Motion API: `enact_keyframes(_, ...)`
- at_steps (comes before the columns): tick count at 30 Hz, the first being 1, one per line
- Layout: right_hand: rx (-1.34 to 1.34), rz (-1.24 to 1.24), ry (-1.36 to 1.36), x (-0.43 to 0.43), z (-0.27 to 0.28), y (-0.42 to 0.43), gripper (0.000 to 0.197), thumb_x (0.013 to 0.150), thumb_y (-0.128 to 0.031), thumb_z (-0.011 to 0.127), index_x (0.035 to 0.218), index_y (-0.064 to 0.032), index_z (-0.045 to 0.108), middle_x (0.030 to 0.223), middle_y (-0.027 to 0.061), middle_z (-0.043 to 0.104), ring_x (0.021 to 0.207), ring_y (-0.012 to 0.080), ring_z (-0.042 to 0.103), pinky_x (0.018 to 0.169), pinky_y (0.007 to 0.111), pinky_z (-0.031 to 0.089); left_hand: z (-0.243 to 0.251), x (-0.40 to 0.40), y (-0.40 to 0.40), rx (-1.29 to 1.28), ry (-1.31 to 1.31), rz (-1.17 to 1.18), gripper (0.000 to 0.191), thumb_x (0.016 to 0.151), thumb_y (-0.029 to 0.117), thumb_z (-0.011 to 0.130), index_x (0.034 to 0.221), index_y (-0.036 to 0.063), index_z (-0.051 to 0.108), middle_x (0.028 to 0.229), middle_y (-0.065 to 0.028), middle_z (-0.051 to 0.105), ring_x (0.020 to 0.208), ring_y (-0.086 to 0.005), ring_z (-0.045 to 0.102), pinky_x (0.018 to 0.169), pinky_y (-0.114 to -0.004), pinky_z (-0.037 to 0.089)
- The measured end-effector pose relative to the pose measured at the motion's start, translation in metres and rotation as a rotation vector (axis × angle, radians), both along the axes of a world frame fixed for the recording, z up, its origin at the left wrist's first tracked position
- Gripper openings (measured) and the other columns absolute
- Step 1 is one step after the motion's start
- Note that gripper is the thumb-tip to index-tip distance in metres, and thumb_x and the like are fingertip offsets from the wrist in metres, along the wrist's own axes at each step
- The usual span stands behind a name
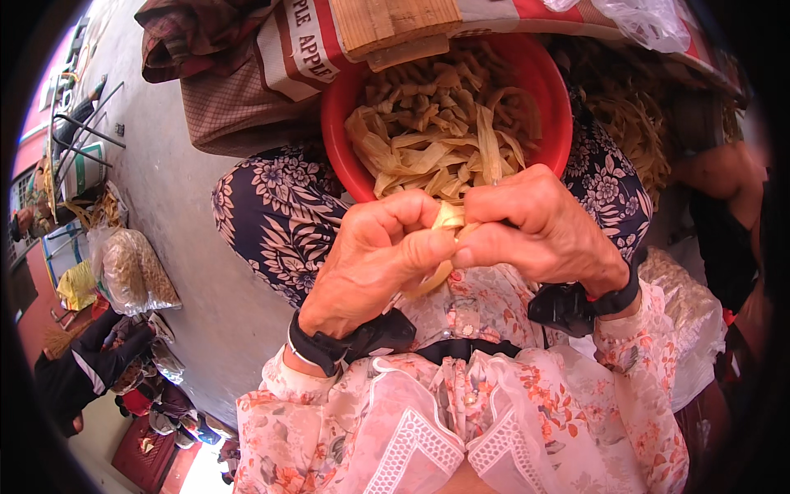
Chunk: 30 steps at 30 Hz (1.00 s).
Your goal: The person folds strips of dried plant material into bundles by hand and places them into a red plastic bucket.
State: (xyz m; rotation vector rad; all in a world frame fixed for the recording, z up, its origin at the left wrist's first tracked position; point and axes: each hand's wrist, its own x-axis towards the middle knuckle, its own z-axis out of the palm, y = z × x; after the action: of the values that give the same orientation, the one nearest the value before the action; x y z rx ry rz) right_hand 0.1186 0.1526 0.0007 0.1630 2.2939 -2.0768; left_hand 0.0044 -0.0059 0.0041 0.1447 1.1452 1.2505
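Note:
Between my hands is a pale yellow dried plant strip [449,216], looped or folded, with a loose tail hanging below. My left hand [386,253] pinches it between thumb and fingers. From the other side my right hand [537,228] grips it, the two thumbs nearly touching. Just beyond, a red plastic basin [345,167] rests at my lap, between my knees. Flat, loose dried strips [426,154] lie in its near part, and several knotted or folded pieces [432,92] fill the far part. The strip's exact fold is partly hidden by my fingers.
A wooden block [395,25] lies on a cloth-covered surface above the basin. More dried strips [629,123] are heaped at right, near another person's arm [716,170]. Filled plastic bags stand at right [685,321] and on the concrete floor [203,278] at left [136,272]. People sit farther left.

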Motion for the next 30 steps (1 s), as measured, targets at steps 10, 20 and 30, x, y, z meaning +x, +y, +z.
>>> enact_keyframes(10, -1.216, -0.558, -0.216, 0.014, -0.004, -0.021, 0.025, 0.081, -0.003, 0.055, 0.059, -0.0071, 0.044, 0.046, -0.0038, 0.036, 0.035, 0.0023, 0.028, 0.030, 0.020, 0.019, -0.002, 0.011, -0.019, 0.012, -0.152, 0.214, 0.018, 0.083, 0.014, 0.062, 0.087, -0.0024, 0.057, 0.061, -0.0005, 0.050, 0.044, -0.0024, 0.036, 0.038, -0.019, 0.027)
enact_keyframes(20, -0.920, -0.491, -0.298, 0.006, -0.012, -0.021, 0.027, 0.081, -0.010, 0.057, 0.057, -0.0097, 0.046, 0.049, -0.0072, 0.039, 0.039, 0.0007, 0.030, 0.034, 0.020, 0.020, -0.005, 0.002, 0.013, 0.281, 0.908, -0.166, 0.021, 0.075, 0.009, 0.065, 0.093, -0.0017, 0.059, 0.069, -0.0150, 0.055, 0.058, -0.0274, 0.054, 0.054, -0.033, 0.043)
enact_keyframes(30, -0.889, -0.533, -0.252, 0.007, -0.016, -0.016, 0.027, 0.081, -0.008, 0.056, 0.057, -0.0082, 0.042, 0.045, -0.0044, 0.037, 0.034, 0.0035, 0.028, 0.031, 0.020, 0.022, -0.008, 0.017, 0.013, 0.116, 0.706, -0.105, 0.014, 0.081, 0.008, 0.059, 0.089, -0.0038, 0.057, 0.065, -0.0056, 0.055, 0.056, -0.0187, 0.053, 0.052, -0.029, 0.043)
